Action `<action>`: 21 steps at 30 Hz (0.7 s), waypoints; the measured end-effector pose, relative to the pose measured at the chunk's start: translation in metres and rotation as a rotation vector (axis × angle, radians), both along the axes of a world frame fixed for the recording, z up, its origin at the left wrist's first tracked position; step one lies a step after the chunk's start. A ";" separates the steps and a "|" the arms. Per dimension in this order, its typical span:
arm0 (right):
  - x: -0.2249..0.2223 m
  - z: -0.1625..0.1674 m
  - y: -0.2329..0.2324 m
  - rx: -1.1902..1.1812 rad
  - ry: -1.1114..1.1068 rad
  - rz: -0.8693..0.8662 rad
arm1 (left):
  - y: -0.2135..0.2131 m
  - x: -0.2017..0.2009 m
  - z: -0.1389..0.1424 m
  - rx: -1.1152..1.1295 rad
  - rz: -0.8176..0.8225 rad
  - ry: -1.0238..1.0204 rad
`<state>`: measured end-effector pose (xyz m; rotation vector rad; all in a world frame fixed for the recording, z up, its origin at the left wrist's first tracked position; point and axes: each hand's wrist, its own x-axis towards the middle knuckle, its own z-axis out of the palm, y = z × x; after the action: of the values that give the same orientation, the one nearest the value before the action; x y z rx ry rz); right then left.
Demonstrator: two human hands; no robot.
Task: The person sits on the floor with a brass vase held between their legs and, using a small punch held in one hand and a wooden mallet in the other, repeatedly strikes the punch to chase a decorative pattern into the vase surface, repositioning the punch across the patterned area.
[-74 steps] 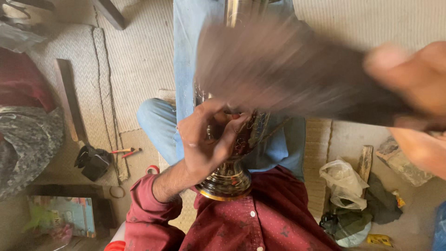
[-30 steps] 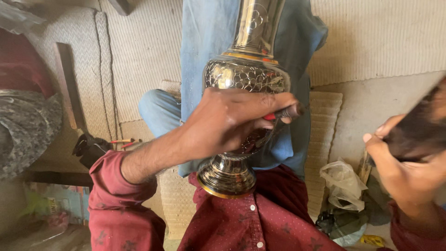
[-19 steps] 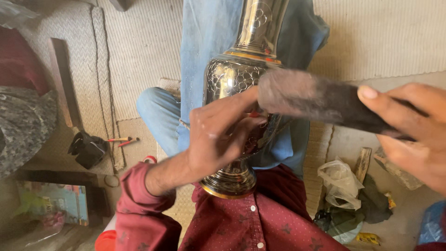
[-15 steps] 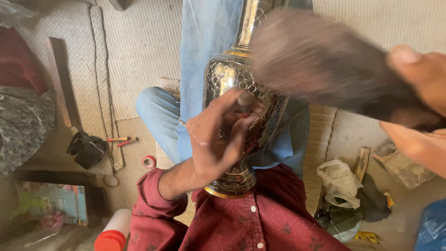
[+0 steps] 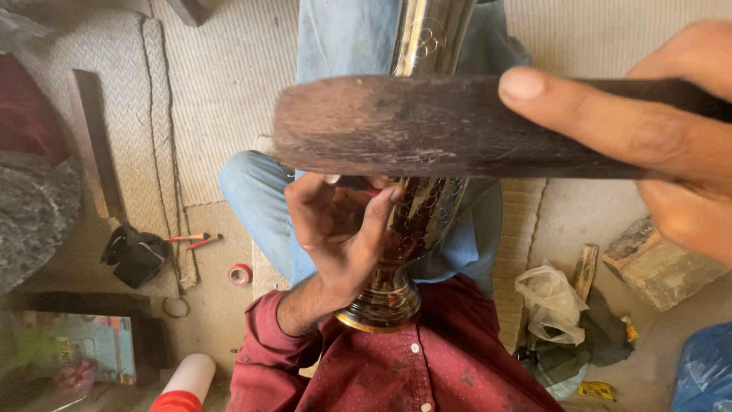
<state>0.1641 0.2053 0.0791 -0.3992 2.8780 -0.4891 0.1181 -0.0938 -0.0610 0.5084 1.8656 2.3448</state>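
Floor (image 5: 686,351): bare concrete-grey patches, covered top and centre by woven beige matting (image 5: 229,99). Lying on it, left side: long wooden plank (image 5: 93,141), black pouch (image 5: 136,255), two red-handled tools (image 5: 194,240) just beside it, red tape roll (image 5: 240,274), thin ring (image 5: 176,307), white tube with red cap (image 5: 183,381). Right side: crumpled clear plastic bag (image 5: 550,301) on dark cloth, small wooden stick (image 5: 585,267), rough wood block (image 5: 659,263), blue bag (image 5: 705,374) at corner.
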 end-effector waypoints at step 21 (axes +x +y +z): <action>0.029 -0.030 0.021 -0.131 -0.212 -0.180 | 0.003 -0.048 0.041 -0.363 -0.392 0.212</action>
<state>0.1927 0.2258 0.0491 -0.0988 2.6965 -0.7077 0.0700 -0.0911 -0.0198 0.9986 1.9924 1.7152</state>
